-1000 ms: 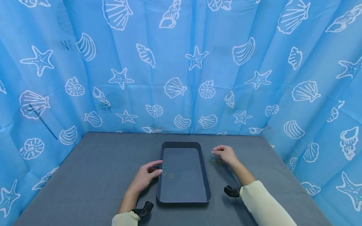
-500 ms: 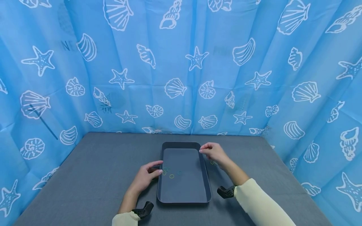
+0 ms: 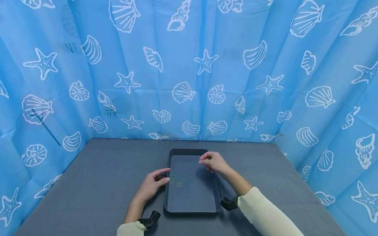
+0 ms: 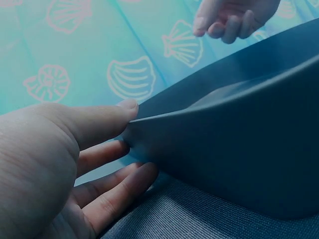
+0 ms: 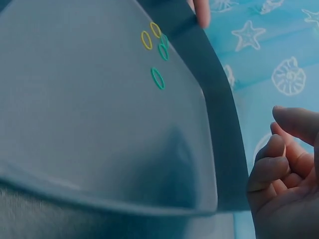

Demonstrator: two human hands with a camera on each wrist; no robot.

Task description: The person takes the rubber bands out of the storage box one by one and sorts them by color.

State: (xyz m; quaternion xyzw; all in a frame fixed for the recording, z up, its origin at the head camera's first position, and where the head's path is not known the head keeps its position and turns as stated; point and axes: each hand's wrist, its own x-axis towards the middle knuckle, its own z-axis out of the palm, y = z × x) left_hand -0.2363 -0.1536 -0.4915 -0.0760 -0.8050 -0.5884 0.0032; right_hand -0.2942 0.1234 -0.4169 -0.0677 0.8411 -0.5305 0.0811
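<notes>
A dark grey rectangular tray [image 3: 192, 200] lies on the table. Small thin rings sit on its floor at the left, among them a yellow ring [image 3: 179, 184] and a teal ring [image 3: 187, 181]; a green ring [image 5: 158, 78] shows in the right wrist view. My left hand [image 3: 151, 186] holds the tray's left rim, with one digit over the edge and other fingers [image 4: 119, 191] against the outer wall. Above the tray's far right part is my right hand [image 3: 215, 163], its fingertips drawn together; anything between them is too small or hidden to see.
A grey cloth [image 3: 118, 164] covers the table around the tray. Behind and at both sides hangs a blue curtain [image 3: 189, 65] with white shell prints. Black wrist mounts [image 3: 150, 219] sit on both forearms.
My right hand has moved left from the rings on the cloth, across the tray's right rim, to over the tray. Its forearm now covers that spot. My left hand stays put.
</notes>
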